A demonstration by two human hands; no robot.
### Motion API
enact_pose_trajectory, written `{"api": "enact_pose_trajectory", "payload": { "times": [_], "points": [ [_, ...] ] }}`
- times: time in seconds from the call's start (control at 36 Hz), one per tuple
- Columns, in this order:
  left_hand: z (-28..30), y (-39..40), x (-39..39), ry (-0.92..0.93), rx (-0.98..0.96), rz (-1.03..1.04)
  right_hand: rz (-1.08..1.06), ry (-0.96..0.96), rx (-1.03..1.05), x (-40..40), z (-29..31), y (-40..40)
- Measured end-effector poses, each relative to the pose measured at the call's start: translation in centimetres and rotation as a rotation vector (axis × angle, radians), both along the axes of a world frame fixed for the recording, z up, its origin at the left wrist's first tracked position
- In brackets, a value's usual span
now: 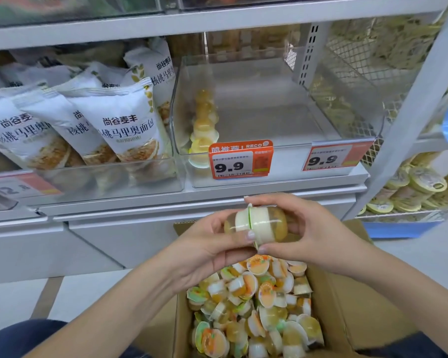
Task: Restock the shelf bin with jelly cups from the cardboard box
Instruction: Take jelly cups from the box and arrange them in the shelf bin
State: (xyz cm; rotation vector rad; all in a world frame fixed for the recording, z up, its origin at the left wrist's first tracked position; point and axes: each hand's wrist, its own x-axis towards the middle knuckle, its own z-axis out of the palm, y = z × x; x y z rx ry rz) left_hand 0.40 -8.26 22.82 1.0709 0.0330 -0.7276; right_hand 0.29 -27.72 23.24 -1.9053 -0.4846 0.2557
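I see my two hands meeting just above the open cardboard box (331,301), which sits on the pale floor (16,298) in front of a white shelf unit (166,197). My left hand (210,244) and right hand (303,228) each hold a jelly cup, and the two jelly cups (256,224) are pressed lid to lid between them; the fingers (251,235) of both hands curl around the cups, thumbs underneath, pinching them together. Below, the box is heaped with more loose jelly cups (259,313) in yellow, orange and green (lying every which way).

Up on the shelf, the clear shelf bin (347,117) stands mostly bare, with a single row of jelly cups (204,127) lined along its left wall. An orange price tag (241,160) reading 9.9 hangs on its front edge, and a second 9.9 tag (331,157) sits to the right. In the neighbouring bin to the left stand white bread bags (109,125). Far right, a lower wire rack holds yellow-lidded tubs (422,187).
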Motion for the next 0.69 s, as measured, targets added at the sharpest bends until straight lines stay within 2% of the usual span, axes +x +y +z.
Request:
{"api": "enact_pose_trajectory", "payload": {
  "times": [0.14,0.22,0.42,0.5,0.56,0.58,0.67,0.69],
  "points": [
    [0.2,-0.2,-0.3,-0.003,0.007,0.035,0.051,0.012,-0.033,-0.3,0.2,0.1],
    [0.3,-0.2,-0.2,0.028,-0.010,0.019,0.021,-0.070,-0.081,-0.5,0.0,0.2],
    [0.1,0.2,0.5,0.050,-0.021,-0.109,-0.033,-0.163,-0.157,-0.4,0.2,0.2],
    [1.0,0.7,1.5,0.013,0.009,-0.195,-0.099,-0.139,-0.156,0.1,0.9,-0.1],
    [1.8,1.1,2.6,-0.082,0.170,-0.160,-0.161,-0.077,-0.048,0.6,2.2,-0.4],
    [2.1,1.4,3.2,-0.187,0.317,-0.111,-0.193,-0.064,0.010,1.1,3.2,-0.7],
    [1.7,2.7,5.2,-0.641,0.912,0.066,-0.315,-0.085,0.100,3.7,6.6,-1.5],
    [1.2,3.1,5.9,-0.734,1.037,0.134,-0.346,-0.118,0.070,5.0,7.7,-1.7]
  ]
}}
